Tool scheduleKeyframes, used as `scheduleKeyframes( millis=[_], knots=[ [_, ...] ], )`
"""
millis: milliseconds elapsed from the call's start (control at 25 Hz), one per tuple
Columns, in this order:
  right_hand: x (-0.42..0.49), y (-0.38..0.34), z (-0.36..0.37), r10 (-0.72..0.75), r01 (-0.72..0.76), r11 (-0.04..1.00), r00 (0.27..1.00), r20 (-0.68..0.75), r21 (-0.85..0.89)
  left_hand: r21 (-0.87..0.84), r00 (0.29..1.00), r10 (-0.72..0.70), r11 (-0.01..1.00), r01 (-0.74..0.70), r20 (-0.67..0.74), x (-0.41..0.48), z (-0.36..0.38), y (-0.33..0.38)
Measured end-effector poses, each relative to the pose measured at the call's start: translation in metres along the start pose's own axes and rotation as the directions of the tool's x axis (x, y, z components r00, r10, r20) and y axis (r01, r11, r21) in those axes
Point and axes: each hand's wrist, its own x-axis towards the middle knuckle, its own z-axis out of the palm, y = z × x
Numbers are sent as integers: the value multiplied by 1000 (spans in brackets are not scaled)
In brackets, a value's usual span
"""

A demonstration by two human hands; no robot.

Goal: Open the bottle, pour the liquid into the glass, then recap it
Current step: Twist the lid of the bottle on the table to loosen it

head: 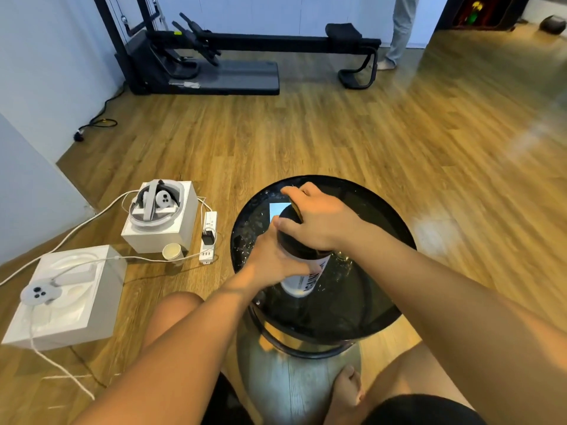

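Observation:
A bottle [302,279] with a white printed body and a dark upper part stands upright in the middle of a round black glass table [377,305]. My left hand [273,260] is wrapped around the bottle's side. From above, my right hand [319,220] grips its wide black cap [290,214], covering most of it. No glass shows on the table; my hands and arms hide part of the top.
The table's glossy top reflects a bright window patch [277,210]. On the wooden floor to the left stand two white boxes [64,299] with headset gear, cables, a power strip [208,237] and a paper cup [171,251]. Exercise equipment [214,56] and a person's leg [399,32] are far behind.

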Motion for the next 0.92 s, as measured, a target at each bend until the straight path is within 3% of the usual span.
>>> scheduleKeyframes(
  millis=[160, 280, 320, 400, 480, 520, 640, 720, 800, 880, 920],
  knots=[
    [-2, 9, -8, -231, 236, 967, 971, 68, -90, 38, 1000, 20, 999, -20, -9, -2, -2, 4],
    [-3, 8, -21, -303, 331, 879, 944, 133, -344, 42, 1000, 28, 999, -27, -10, -3, -2, 5],
    [-4, 4, -23, -227, 248, 880, 969, 99, -405, 36, 1000, 27, 999, -26, -16, -2, -1, 4],
    [-1, -9, -23, 52, -58, 893, 998, -24, -447, 5, 1000, 8, 1000, -8, -16, -2, 0, 4],
    [4, -21, -9, 266, -272, 902, 962, -65, -335, 4, 1000, -4, 1000, 4, 6, -1, 2, 3],
    [4, -23, 4, 277, -297, 914, 954, -112, -276, 9, 1000, -12, 1000, 12, 15, 0, 3, 2],
    [-4, -5, 27, 26, -100, 964, 957, -288, -246, -16, 1000, 8, 1000, -8, 6, 1, 2, -2],
    [-4, 14, 18, -254, 182, 929, 947, -198, -322, -1, 1000, 27, 1000, -27, -14, 0, 0, -2],
    [-3, 25, 6, -440, 393, 850, 896, -63, -352, -2, 999, 27, 1000, -27, -20, -2, 0, 1],
    [-4, 19, -8, -410, 397, 839, 911, 46, -373, -5, 999, 27, 1000, -28, -28, -3, 3, 2],
    [-6, 11, -14, -306, 316, 869, 948, 89, -380, -6, 999, 22, 1000, -22, -32, -4, 4, 3]
  ],
)
